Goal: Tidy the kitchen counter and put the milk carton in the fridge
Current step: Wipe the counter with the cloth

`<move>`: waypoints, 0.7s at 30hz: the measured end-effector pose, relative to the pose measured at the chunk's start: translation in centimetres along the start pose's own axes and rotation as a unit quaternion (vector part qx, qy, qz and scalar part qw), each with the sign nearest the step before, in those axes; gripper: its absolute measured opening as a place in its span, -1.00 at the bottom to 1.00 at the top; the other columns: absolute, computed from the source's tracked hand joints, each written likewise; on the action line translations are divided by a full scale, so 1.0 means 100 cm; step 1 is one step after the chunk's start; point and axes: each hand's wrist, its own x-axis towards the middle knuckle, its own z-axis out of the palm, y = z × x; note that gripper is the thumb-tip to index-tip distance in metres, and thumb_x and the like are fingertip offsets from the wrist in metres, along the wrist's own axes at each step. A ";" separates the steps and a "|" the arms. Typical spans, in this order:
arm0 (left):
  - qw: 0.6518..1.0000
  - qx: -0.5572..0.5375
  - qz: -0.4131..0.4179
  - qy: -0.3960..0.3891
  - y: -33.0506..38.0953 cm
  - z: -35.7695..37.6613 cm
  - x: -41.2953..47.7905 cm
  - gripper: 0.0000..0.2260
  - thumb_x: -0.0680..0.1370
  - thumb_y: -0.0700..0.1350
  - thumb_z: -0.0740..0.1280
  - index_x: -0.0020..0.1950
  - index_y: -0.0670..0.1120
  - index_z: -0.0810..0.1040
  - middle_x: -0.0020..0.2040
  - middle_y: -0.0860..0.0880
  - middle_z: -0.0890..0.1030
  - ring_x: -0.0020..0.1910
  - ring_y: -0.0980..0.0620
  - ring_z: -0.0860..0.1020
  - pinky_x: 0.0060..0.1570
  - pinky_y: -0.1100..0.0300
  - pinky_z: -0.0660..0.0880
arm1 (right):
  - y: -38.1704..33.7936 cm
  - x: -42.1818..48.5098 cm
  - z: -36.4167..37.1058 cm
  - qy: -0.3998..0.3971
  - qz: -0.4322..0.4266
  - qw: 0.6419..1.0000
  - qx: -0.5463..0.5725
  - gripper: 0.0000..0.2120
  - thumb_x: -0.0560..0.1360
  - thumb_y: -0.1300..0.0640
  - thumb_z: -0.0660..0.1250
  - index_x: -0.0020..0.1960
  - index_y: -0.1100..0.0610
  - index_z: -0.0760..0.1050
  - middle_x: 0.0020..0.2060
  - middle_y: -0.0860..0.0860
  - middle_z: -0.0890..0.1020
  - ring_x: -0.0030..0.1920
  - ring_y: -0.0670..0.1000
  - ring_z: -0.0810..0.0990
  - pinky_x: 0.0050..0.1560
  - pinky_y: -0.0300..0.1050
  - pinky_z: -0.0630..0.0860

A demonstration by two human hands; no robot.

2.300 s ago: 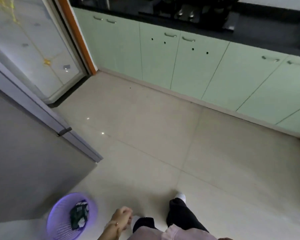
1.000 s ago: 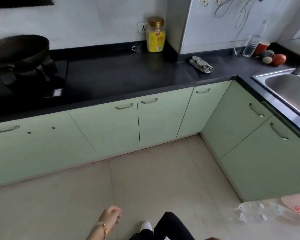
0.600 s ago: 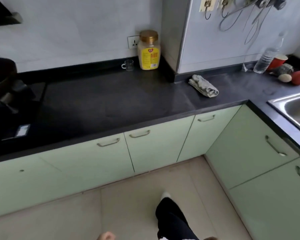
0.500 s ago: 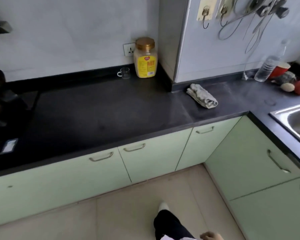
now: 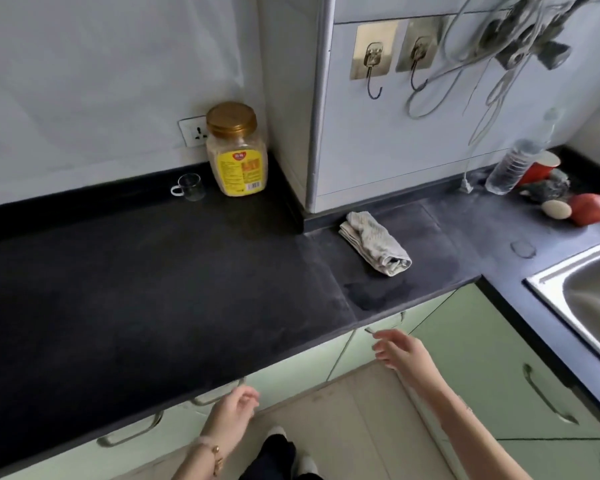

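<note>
The black counter (image 5: pixel 146 278) runs along the wall and turns at the right. On it lies a crumpled grey cloth (image 5: pixel 373 247), near the corner pillar. A yellow-labelled jar with a gold lid (image 5: pixel 236 150) and a small glass cup (image 5: pixel 187 187) stand at the back. My right hand (image 5: pixel 400 349) is raised in front of the counter edge, fingers apart, holding nothing, below the cloth. My left hand (image 5: pixel 231 415) hangs lower by the cabinet fronts, loosely curled and empty. No milk carton is in view.
A steel sink (image 5: pixel 589 299) sits at the right. At the far right back are a clear plastic bottle (image 5: pixel 520 157), a red cup (image 5: pixel 539 169), an egg (image 5: pixel 556 209) and a red fruit (image 5: pixel 589 208). Pale green cabinets (image 5: pixel 492 368) line the floor. Hooks and cables hang on the wall.
My view has swung from the fridge and floor up to the counter and moved closer. Both hands have risen into view, the right one reaching up toward the counter edge.
</note>
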 end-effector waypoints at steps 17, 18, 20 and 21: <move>0.844 0.437 0.298 0.089 0.071 -0.011 0.100 -0.24 0.63 0.07 -0.37 0.23 -0.02 0.64 0.26 0.04 0.65 0.19 0.01 0.66 0.30 0.06 0.35 | -0.083 0.152 -0.029 0.066 -0.152 0.916 -0.366 -0.40 0.43 0.07 0.36 0.43 0.08 0.28 0.43 -0.02 0.33 0.44 0.02 0.27 0.39 -0.09 0.27; 0.849 0.434 0.289 0.085 0.071 -0.012 0.099 -0.24 0.63 0.07 -0.37 0.24 -0.02 0.64 0.26 0.04 0.65 0.20 0.01 0.65 0.30 0.05 0.35 | -0.082 0.156 -0.029 0.047 -0.143 0.914 -0.376 -0.36 0.42 0.08 0.38 0.44 0.09 0.26 0.44 -0.02 0.32 0.45 0.02 0.24 0.42 -0.11 0.23; 0.857 0.429 0.277 0.072 0.072 -0.012 0.097 -0.28 0.64 0.07 -0.34 0.25 -0.02 0.63 0.27 0.04 0.64 0.21 0.01 0.65 0.30 0.01 0.26 | -0.081 0.162 -0.029 0.043 -0.143 0.909 -0.389 -0.35 0.40 0.11 0.39 0.44 0.10 0.27 0.42 0.00 0.35 0.44 0.02 0.26 0.40 -0.15 0.20; 0.862 0.424 0.271 0.065 0.071 -0.012 0.098 -0.33 0.65 0.06 -0.28 0.26 -0.02 0.62 0.28 0.04 0.64 0.22 0.00 0.64 0.28 -0.01 0.22 | -0.079 0.163 -0.029 0.053 -0.147 0.907 -0.392 -0.36 0.39 0.11 0.38 0.43 0.09 0.29 0.40 -0.01 0.37 0.42 0.01 0.29 0.38 -0.16 0.24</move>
